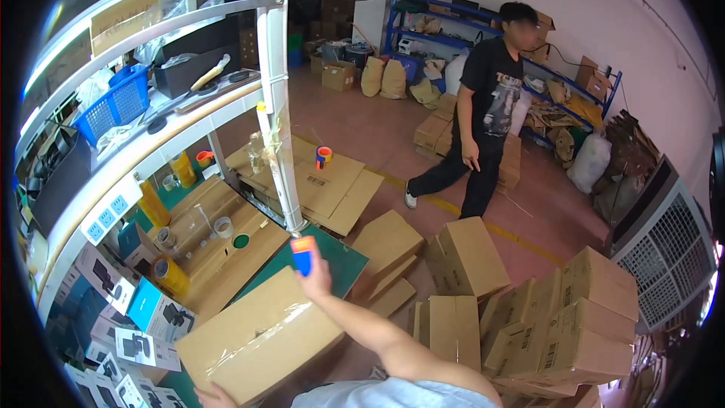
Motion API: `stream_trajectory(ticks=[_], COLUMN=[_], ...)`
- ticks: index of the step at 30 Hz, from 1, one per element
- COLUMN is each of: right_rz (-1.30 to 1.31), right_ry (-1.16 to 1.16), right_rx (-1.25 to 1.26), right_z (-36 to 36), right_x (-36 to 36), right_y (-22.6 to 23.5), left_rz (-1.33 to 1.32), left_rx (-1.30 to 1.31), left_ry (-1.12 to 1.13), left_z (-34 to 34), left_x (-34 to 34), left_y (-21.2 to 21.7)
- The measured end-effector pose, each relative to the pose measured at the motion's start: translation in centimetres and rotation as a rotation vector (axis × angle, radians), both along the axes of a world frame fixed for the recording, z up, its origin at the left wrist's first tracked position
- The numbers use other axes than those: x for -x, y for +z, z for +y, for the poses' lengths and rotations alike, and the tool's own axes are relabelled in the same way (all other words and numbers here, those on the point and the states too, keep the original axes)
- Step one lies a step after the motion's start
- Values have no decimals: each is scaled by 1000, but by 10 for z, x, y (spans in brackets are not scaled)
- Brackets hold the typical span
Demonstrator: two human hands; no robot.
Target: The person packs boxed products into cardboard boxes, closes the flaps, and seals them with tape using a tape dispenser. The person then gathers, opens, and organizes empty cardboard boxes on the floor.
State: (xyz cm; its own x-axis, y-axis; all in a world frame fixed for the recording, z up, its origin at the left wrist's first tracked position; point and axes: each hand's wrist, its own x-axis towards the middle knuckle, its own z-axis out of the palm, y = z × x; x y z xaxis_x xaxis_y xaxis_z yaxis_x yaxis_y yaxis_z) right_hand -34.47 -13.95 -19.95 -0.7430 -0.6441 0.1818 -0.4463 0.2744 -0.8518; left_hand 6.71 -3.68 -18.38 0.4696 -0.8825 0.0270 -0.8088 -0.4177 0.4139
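A long cardboard box [264, 332] lies in front of me, with a shiny strip of clear tape along its top seam. My right hand [316, 281] is raised at the box's far right end, closed around a blue and orange tape dispenser [303, 255]. At the near left end of the box, my left hand [214, 397] rests against the cardboard with its fingers stretched out. The lower picture edge cuts off most of that hand.
Rolls of tape [171, 276] and small product boxes [158, 310] crowd the bench on the left. A white post [278, 106] rises beyond the box. Cartons [559, 317] stand at right, near a large grille unit [668, 249]. A person [495, 98] walks in the aisle.
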Motion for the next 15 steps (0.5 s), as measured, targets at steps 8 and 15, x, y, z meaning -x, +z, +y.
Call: stream_trajectory(ticks=[8,15], right_rz=[280,571], right_ry=[201,618], right_rx=[296,670], right_z=[-20,111], right_x=[-21,-53], right_y=[31,75], left_rz=[-190,1666], left_rx=[546,-336], left_ry=[-413,-738], left_z=[-9,-90], left_x=[11,106], left_y=[-8,35])
